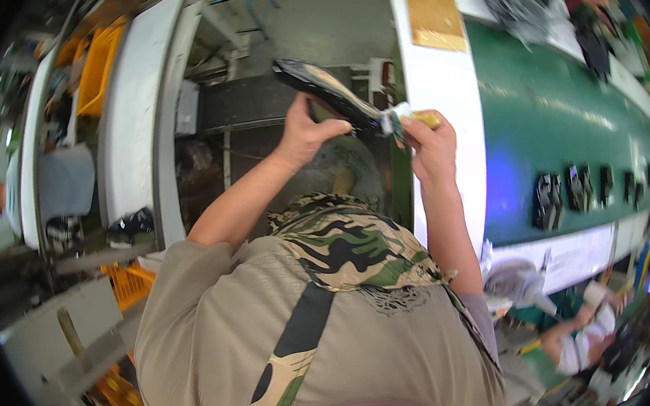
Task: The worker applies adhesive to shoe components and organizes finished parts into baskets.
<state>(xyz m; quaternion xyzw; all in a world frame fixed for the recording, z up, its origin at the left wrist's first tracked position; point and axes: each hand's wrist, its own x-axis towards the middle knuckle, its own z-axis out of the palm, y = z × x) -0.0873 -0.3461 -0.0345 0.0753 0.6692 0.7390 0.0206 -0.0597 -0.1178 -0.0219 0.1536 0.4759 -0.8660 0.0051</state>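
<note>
A glossy black shoe (pixel 323 87) with a tan inside is held up in front of my chest, its toe pointing up and to the left. My left hand (pixel 307 133) is closed round its side, thumb stretched along the near edge. At the heel end, my right hand (pixel 432 141) pinches a small white cloth-like piece (pixel 397 115) that touches the shoe. A yellow thing (pixel 427 120), perhaps a handle, shows between the fingers of that hand; its kind is unclear. Below my arms hangs a camouflage apron (pixel 344 240).
On the right runs a green conveyor belt (pixel 573 119) with several black shoes (pixel 549 200), edged by a white ledge (pixel 445 115) bearing a brown board (pixel 435 17). A grey fan (pixel 511 283) stands near it. Other people work at far right. White shelving (pixel 132 119) and a yellow crate (pixel 101 68) stand left.
</note>
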